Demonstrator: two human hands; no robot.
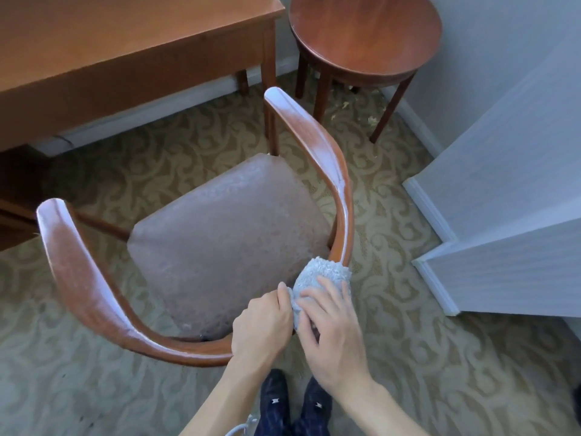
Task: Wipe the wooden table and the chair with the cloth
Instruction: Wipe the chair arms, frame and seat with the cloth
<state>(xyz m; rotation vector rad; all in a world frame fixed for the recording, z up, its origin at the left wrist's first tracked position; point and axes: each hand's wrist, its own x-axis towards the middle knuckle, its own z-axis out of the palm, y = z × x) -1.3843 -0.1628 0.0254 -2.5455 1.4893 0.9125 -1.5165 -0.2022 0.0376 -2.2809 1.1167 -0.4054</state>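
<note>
Cloth (325,276): pale, shaggy, bunched soft over the chair (94,287) rail at the rear right bend, where the back curves into the right armrest. Reads light and limp; it will fold and slide under your palm, so you need pressure from above or a pinch on a loose edge to keep it in place.

Your right hand (333,328) lies flat on top of the cloth, fingers spread and fairly straight, pressing it to the rail. Your left hand (262,322) is curled at the cloth's left edge, fingers closed on the rail and what looks like a fold of cloth (exact pinch hidden behind the knuckles). Hands close together, nearly touching.

Rail: bent polished wood, stiff, likely slick. A whitish dusty film shows on both armrests, heaviest at their front tips. Judgement: armrests not yet wiped. Wrap the cloth round the rail rather than skimming the top.

Seat (226,240): padded, patterned cover, also pale with film.

Room: patterned carpet (393,309) underfoot; desk (110,48) at upper left, front edge facing the chair; round table (364,33) at upper right near the wall corner, debris on the carpet by its legs. White panel (509,184) close on the right.
</note>
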